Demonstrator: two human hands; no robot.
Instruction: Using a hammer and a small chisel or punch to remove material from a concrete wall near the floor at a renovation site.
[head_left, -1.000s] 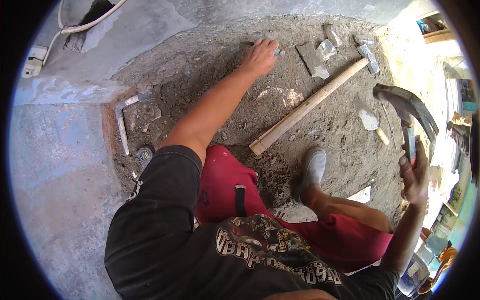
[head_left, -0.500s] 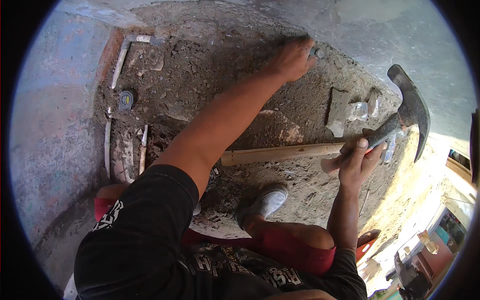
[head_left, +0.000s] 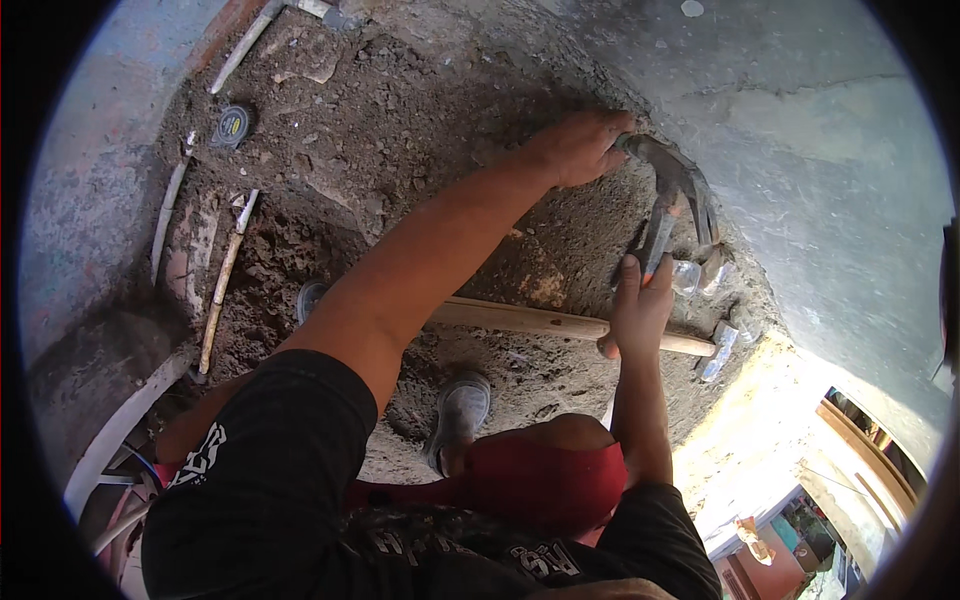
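Note:
My left hand (head_left: 585,148) is closed around a short greenish rod-like tool at the foot of the grey wall. Most of that tool is hidden by my fingers and the hammer, so its kind and lower end do not show. In my right hand (head_left: 643,305) is a claw hammer (head_left: 668,175), gripped by its handle. The hammer's striking face is at the tool's end, right beside my left fingers; whether they touch I cannot tell. The claws point toward the wall.
A wooden strip (head_left: 520,318) lies across the dirt (head_left: 400,130) below my hands. Clear plastic pieces (head_left: 686,277) sit by the wall (head_left: 800,150). At left are a tape measure (head_left: 232,127) and pipes (head_left: 228,285). My shoe (head_left: 462,405) stands on the ground.
My right hand has swung the hammer left and up, from out by the wall to the tool in my left hand. My left hand stays by the wall's foot; the whole view has shifted.

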